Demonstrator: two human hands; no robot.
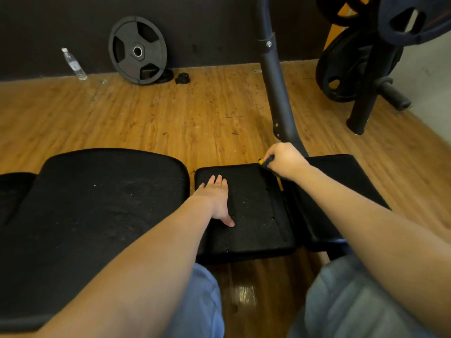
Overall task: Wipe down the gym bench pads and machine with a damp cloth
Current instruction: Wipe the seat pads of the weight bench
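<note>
Pressing flat on the small seat pad (249, 211), the left hand (218, 200) has fingers straight and spread a little, palm down, holding nothing; the right hand (284, 161) is curled tight round a black-and-yellow handle (264, 163) at the far right corner of that same pad, looks like an adjustment lever but can't tell for sure. No cloth visible in either hand or anywhere near them, so the damp cloth is out of view. Bigger back pad (102, 215) sits just left of the left forearm, split from the seat pad by a narrow gap. Machine upright (274, 89) rises right beyond the right hand. Further off past the hands: a weight plate (138, 51) leaning on the dark wall, a water bottle (73, 63) left of it, a plate rack (361, 64) far right. Both pads show pale specks and dust, so wiping looks undone. Risks, as a guess: if the lever releases, the seat pad could drop or tilt under the left palm's weight and pinch fingers at the gap or hinge; the right knuckles sit close to the upright and could knock it; a wet pad later means a slipping palm
</note>
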